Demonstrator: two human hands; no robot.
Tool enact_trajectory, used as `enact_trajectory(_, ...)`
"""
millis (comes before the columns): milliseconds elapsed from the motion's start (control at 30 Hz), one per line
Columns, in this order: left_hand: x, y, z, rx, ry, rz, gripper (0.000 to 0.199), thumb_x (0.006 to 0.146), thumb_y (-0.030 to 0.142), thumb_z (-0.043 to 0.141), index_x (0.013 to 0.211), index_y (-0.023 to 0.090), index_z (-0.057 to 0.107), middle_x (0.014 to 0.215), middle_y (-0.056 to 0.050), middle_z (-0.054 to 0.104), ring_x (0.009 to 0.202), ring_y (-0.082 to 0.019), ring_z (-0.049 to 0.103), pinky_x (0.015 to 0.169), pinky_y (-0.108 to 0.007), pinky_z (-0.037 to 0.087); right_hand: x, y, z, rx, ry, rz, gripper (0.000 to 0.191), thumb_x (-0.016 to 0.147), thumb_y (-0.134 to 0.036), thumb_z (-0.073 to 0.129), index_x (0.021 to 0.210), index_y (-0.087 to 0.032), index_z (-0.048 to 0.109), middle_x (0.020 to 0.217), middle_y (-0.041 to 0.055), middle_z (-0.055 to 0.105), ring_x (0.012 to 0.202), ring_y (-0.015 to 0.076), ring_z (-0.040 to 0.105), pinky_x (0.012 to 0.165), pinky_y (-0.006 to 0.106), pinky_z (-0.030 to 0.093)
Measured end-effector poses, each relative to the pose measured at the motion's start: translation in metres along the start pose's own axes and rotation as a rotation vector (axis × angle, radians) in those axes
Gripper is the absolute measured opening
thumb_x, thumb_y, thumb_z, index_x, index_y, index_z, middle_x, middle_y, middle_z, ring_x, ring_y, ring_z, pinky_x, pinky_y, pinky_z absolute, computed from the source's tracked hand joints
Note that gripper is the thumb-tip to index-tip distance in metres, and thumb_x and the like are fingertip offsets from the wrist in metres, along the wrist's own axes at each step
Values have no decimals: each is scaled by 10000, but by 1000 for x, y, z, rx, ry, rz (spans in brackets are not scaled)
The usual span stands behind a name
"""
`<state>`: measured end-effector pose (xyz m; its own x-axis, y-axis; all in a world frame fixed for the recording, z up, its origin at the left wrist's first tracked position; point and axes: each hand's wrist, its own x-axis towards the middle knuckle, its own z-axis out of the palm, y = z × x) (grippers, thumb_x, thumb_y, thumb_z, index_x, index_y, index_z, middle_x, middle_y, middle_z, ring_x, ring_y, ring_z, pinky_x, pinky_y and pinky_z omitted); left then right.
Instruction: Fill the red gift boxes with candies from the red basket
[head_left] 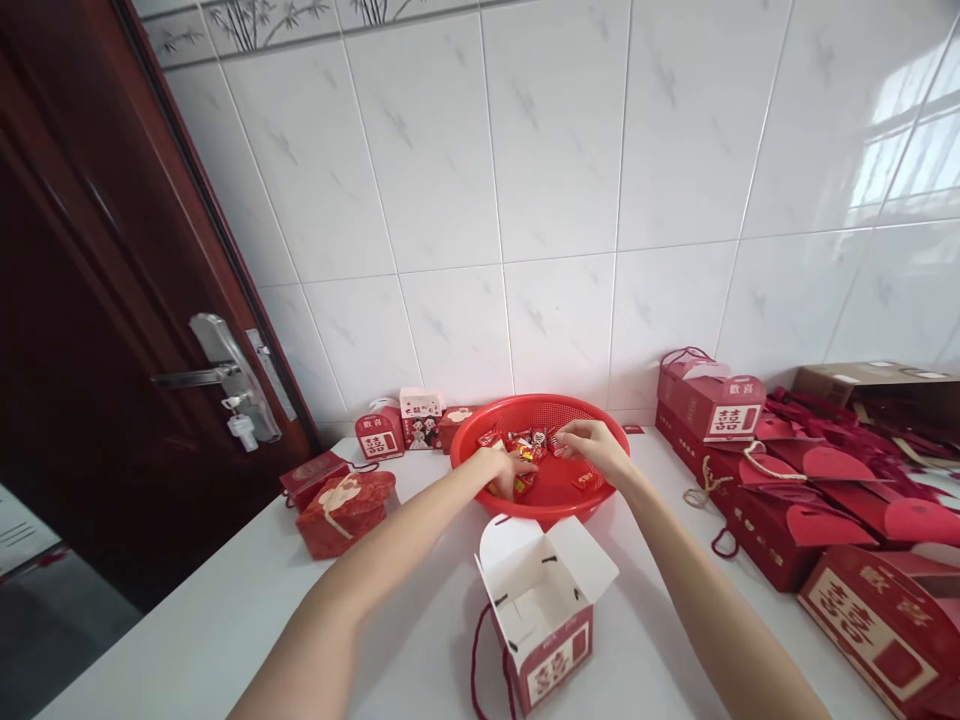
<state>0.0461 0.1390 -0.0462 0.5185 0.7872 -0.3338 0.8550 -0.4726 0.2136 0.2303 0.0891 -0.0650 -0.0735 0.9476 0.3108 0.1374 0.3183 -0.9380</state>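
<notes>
A red plastic basket (540, 512) with a perforated wall holds several small wrapped candies (538, 440), red and yellow. My left hand (504, 470) reaches into its left side, thumb and fingers apart, touching the candies there. On the right, my right hand (592, 447) is over the basket with bent fingers closed on a red-wrapped candy (556, 443), partly hidden by the fingertips. In front of the basket stands a red and white gift box (551, 660), its white flaps spread and its white inside visible. A dark red cord hangs at its left side.
Closed small gift boxes (380, 432) stand by the wall, with a red box with a cord bow (346, 515) at the left. More red boxes (780, 515) crowd the right side, near a cardboard box (870, 380). A dark door (97, 250) is at left.
</notes>
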Motion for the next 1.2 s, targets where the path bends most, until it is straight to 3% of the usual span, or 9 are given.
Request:
enact_trajectory(133,12,-14,1,17,131,-35,674,404,314,908,1053,300,726,1153,-92,722,1163,-416,615,950,-440,466,-2,9,-5,13,19,0,248,707,-433,691,681,-186,684,669,38,720,614,179,642,653,341,554)
enact_trajectory(233,19,-22,1,-43,268,-47,385,547,417,850,859,261,689,987,-67,729,1036,-352,659,847,-363,475,-3,12,-5,14,40,6,236,714,-427,676,697,-191,682,677,29,713,635,187,647,677,353,554)
enact_trajectory(333,24,-28,2,-163,405,-53,301,650,450,779,752,222,610,911,-62,707,934,-301,653,770,-325,461,-2,14,-4,22,62,19,212,715,-410,676,713,-198,677,704,25,711,670,199,665,705,361,561)
enact_trajectory(533,24,-26,-2,-531,544,71,358,803,538,620,916,200,642,1009,-47,712,997,-243,642,814,-297,489,0,15,-3,31,157,72,261,742,-425,672,879,-205,642,788,35,712,739,209,684,753,371,555)
enact_trajectory(700,20,-7,-4,-785,536,233,534,813,552,645,1216,202,639,1315,-98,655,1201,-267,604,965,-334,492,-4,7,-1,60,146,99,424,744,-549,690,980,-204,619,810,40,715,768,217,696,693,343,554)
enact_trajectory(833,25,-1,-4,-858,457,291,662,754,505,743,1326,200,606,1401,-117,606,1272,-295,569,1005,-355,484,-6,3,-1,164,148,42,471,674,-613,733,871,-198,631,756,24,690,695,197,664,626,313,532)
enact_trajectory(933,34,-8,-5,-842,375,257,524,900,536,536,1273,183,643,1273,-120,682,1164,-268,641,938,-347,522,-3,8,-3,190,267,38,460,696,-612,689,881,-199,612,660,-5,634,537,155,581,565,310,495)
enact_trajectory(1000,41,-14,-3,-785,341,187,479,922,501,485,1205,161,670,1163,-134,717,1064,-269,680,874,-357,542,0,12,-4,192,336,52,418,730,-577,635,922,-210,583,679,-1,638,513,150,564,563,316,492)
enact_trajectory(1200,53,-20,13,-473,263,37,350,584,186,782,928,204,724,1022,-67,727,1047,-318,649,886,-373,491,1,16,-4,123,403,52,214,659,-311,574,843,-224,641,946,59,726,873,230,661,748,339,529)
